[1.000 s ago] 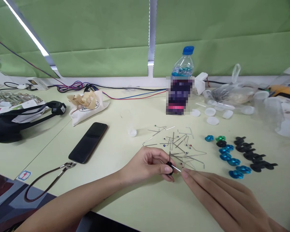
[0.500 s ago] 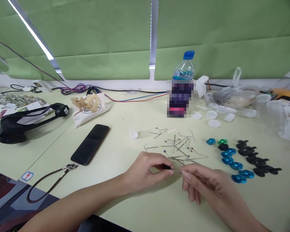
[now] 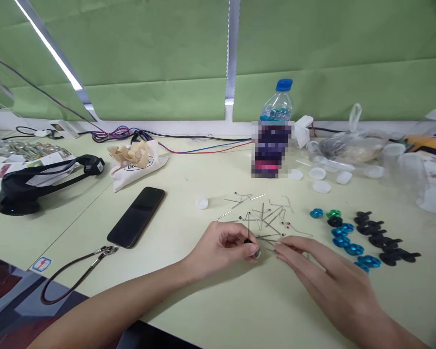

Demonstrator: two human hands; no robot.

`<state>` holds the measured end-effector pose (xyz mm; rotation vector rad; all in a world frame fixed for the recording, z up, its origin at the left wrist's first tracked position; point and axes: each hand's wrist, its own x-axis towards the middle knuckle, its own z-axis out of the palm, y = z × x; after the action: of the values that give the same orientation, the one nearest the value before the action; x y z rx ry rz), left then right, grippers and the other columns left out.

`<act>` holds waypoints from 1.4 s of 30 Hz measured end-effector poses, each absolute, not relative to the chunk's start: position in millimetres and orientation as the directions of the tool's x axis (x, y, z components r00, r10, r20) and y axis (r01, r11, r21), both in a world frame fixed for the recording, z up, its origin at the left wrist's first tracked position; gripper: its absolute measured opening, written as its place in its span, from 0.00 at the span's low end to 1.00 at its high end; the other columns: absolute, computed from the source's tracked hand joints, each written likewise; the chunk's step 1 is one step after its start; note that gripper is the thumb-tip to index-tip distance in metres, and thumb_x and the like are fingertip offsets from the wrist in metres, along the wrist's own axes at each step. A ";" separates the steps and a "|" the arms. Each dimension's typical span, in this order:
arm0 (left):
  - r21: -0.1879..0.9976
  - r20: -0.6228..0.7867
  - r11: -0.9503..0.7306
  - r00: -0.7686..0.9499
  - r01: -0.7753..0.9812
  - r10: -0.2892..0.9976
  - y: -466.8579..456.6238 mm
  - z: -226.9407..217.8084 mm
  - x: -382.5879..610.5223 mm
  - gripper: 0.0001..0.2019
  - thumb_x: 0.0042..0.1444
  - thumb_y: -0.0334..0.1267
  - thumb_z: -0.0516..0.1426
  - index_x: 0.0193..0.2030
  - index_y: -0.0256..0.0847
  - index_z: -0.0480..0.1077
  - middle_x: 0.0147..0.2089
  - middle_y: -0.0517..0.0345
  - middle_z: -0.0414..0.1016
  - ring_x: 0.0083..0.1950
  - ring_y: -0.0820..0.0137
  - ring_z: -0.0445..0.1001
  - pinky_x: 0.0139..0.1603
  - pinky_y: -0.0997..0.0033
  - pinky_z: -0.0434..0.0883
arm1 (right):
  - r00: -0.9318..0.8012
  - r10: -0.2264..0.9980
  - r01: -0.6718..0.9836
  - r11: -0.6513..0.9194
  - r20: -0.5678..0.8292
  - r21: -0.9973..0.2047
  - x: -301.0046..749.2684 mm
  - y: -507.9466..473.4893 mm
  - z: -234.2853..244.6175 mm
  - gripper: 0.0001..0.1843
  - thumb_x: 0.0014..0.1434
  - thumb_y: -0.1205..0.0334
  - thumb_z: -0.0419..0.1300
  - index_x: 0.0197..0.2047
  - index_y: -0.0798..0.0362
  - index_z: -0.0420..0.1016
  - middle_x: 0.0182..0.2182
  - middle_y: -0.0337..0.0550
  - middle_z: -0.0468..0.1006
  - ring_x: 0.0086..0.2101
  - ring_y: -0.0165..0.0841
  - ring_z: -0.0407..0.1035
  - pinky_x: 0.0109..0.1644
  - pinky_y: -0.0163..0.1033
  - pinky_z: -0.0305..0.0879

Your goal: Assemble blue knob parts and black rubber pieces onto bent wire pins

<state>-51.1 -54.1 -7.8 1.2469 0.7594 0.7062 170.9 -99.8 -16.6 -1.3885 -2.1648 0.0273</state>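
Note:
My left hand (image 3: 221, 247) is closed in a pinch on a small black part with a thin metal pin (image 3: 248, 232) standing up from it. My right hand (image 3: 323, 274) lies beside it with fingers stretched out flat on the table, fingertips touching the near edge of a pile of bent metal pins (image 3: 265, 218). Blue and green round metal parts (image 3: 343, 235) and black flat plastic pieces (image 3: 383, 237) lie in rows to the right of the pins.
A black phone (image 3: 136, 216) lies left of my hands, with a strap and clip (image 3: 76, 274) nearer the table edge. A water bottle (image 3: 274, 131), white caps (image 3: 318, 177), plastic bags (image 3: 352, 140), a cloth pouch (image 3: 134, 160), a black headset (image 3: 32, 182) and cables (image 3: 189, 140) sit farther back.
My right hand opened from a curled pinch and stretched flat toward the pin pile. My left hand turned the black part so its pin stands upright.

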 end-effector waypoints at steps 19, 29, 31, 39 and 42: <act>0.993 -0.003 -0.055 0.480 0.106 0.877 -54.3 -7.5 -51.9 0.09 0.55 0.39 0.60 0.36 0.33 0.75 0.34 0.52 0.77 0.35 0.70 0.74 0.38 0.72 0.71 | -0.333 0.902 0.658 0.432 0.275 -0.617 161.3 -96.3 -14.6 0.14 0.62 0.58 0.57 0.51 0.47 0.70 0.34 0.40 0.77 0.31 0.32 0.73 0.34 0.35 0.72; 0.980 0.042 -0.135 0.513 0.144 0.858 -54.2 -8.4 -49.5 0.07 0.55 0.36 0.59 0.35 0.33 0.76 0.33 0.51 0.77 0.34 0.70 0.74 0.38 0.71 0.72 | -0.334 0.884 0.614 0.467 0.327 -0.636 169.6 -96.2 -25.1 0.16 0.66 0.65 0.49 0.53 0.43 0.68 0.30 0.36 0.77 0.28 0.28 0.72 0.31 0.33 0.70; 0.975 0.055 -0.161 0.531 0.155 0.846 -55.7 -9.9 -48.3 0.08 0.56 0.36 0.59 0.36 0.34 0.76 0.34 0.51 0.78 0.34 0.69 0.74 0.38 0.71 0.72 | -0.264 0.939 0.538 0.332 0.220 -0.774 170.0 -94.7 -27.7 0.14 0.66 0.62 0.49 0.53 0.44 0.69 0.25 0.35 0.75 0.23 0.27 0.70 0.26 0.32 0.69; 0.997 0.006 0.034 0.498 -0.072 0.867 -47.0 -22.1 -49.4 0.09 0.53 0.38 0.61 0.34 0.33 0.74 0.30 0.52 0.76 0.33 0.69 0.76 0.39 0.68 0.73 | -0.362 0.789 0.696 0.583 0.496 -0.419 169.7 -89.5 -27.2 0.10 0.64 0.63 0.53 0.46 0.47 0.73 0.44 0.45 0.73 0.38 0.33 0.72 0.37 0.37 0.69; 0.993 0.006 0.056 0.499 -0.108 0.867 -45.5 -23.2 -49.2 0.10 0.51 0.39 0.63 0.32 0.32 0.73 0.29 0.53 0.76 0.32 0.68 0.77 0.39 0.68 0.73 | -0.391 0.750 0.703 0.617 0.533 -0.353 169.8 -87.9 -23.5 0.12 0.65 0.69 0.50 0.43 0.48 0.74 0.41 0.44 0.74 0.35 0.31 0.72 0.35 0.35 0.67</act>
<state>-49.2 -45.5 -23.2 1.3069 0.7500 0.8561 169.8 -87.9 -23.5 -1.1363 -2.1706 0.0905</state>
